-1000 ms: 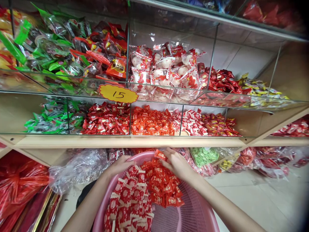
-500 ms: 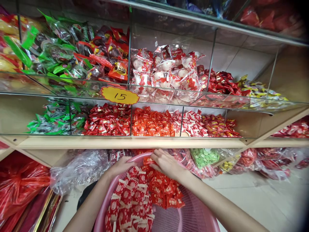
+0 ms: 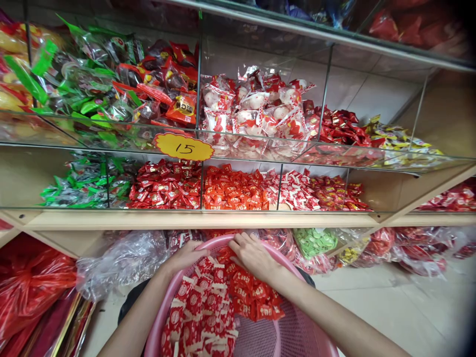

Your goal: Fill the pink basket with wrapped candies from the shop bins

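Observation:
A pink plastic basket (image 3: 154, 322) with mesh walls stands low in front of me. My left hand (image 3: 188, 255) grips its rim at the far left, fingers over the edge. Inside, red-and-white wrapped candies (image 3: 203, 312) fill the left part, and orange-red wrapped candies (image 3: 256, 295) lie heaped at the far right part. My right hand (image 3: 253, 255) is just above the orange-red candies by the far rim. Its fingers are loosely bent, with the thumb apart from them; the palm faces down and is hidden.
Above the basket runs a wooden shelf edge (image 3: 201, 219) with glass-fronted candy compartments. A yellow price tag (image 3: 185, 147) reads 15. Clear plastic bags (image 3: 122, 263) and bagged candies (image 3: 316, 242) lie beneath the shelf. A red bag (image 3: 33, 282) is at lower left.
My right hand has lowered slightly and shifted a little left. An orange-red candy beside its fingers has dropped lower onto the heap. My left hand stays on the rim.

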Available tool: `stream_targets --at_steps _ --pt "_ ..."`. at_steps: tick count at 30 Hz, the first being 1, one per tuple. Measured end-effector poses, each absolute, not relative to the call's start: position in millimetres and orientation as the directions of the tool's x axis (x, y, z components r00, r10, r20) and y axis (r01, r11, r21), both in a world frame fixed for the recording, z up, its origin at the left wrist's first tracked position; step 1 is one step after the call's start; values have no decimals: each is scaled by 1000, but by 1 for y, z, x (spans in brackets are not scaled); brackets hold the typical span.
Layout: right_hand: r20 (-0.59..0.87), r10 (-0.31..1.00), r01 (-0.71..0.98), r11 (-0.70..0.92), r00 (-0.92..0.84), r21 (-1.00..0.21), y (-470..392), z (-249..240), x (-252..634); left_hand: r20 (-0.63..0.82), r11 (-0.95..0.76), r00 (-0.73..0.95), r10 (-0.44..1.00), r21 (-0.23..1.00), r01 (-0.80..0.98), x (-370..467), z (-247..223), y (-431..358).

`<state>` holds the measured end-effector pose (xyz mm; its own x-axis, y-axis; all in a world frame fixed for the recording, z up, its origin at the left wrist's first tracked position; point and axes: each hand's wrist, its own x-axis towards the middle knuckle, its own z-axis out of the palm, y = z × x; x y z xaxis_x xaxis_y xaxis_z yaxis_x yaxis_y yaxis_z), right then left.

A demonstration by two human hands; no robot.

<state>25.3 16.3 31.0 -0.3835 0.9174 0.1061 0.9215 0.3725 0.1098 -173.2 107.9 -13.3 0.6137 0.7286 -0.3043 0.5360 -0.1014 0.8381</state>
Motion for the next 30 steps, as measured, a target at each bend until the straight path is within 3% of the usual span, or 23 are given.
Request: stream_targets --at_steps 8,15,17,23,30 --pt "118 902 905 395 -414 156 18 29 22 -311 -79 595 742 839 538 -172 -16 108" --pt "268 878 914 406 -396 21 31 87 37 -292 -98 638 712 859 502 -172 -14 109" --pt "306 878 928 365 -368 67 41 110 49 -282 -101 641 713 864 493 -171 -11 107" --pt "319 916 915 109 -244 388 71 136 91 -318 -90 573 755 816 571 -171 -11 107" --pt "287 915 882 130 -283 452 81 126 99 -297 -113 569 767 811 574 -172 -17 109"
